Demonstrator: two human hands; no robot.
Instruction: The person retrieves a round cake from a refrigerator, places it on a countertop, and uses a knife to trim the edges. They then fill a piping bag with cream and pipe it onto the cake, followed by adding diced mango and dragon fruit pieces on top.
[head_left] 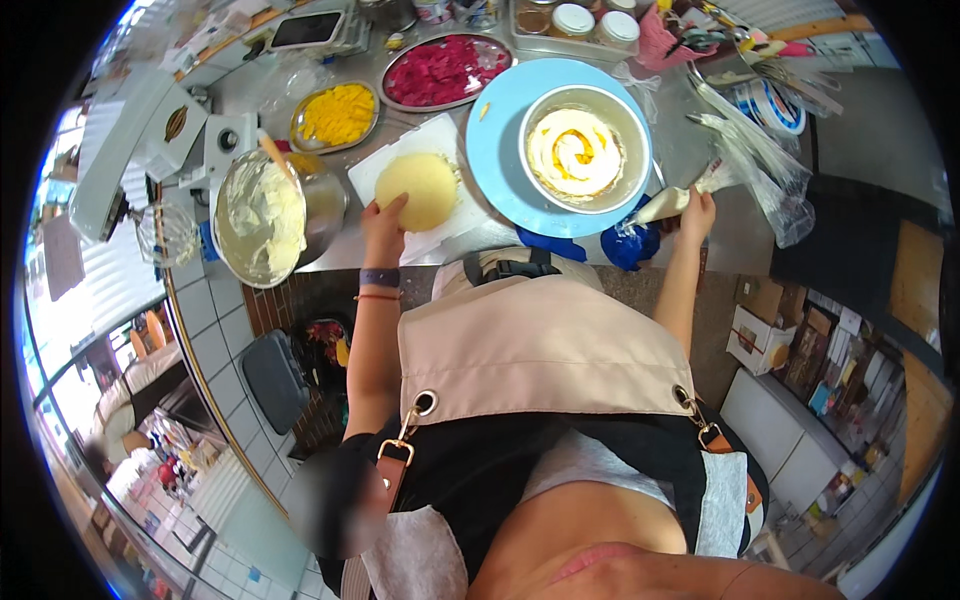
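Note:
My left hand [383, 228] grips the near-left edge of a round, pale yellow sponge cake layer [418, 188], thumb on top. The layer lies over a sheet of white paper [447, 138]. To its right, a round metal cake pan [636, 165] stands on a light blue round turntable [492, 150]. Inside the pan, a swirl of white cream [548, 145] is streaked with orange-yellow filling. My right hand [698, 215] is closed around a piping bag [662, 206] of pale cream, to the right of the turntable by the counter's near edge.
A steel mixing bowl [228, 245] with cream and a spatula [275, 155] stands at left beside a stand mixer [150, 130]. Behind are oval trays of yellow pieces [338, 114] and magenta pieces [445, 70]. Clear plastic bags [765, 180] hang at right; a blue cloth [630, 243] lies near.

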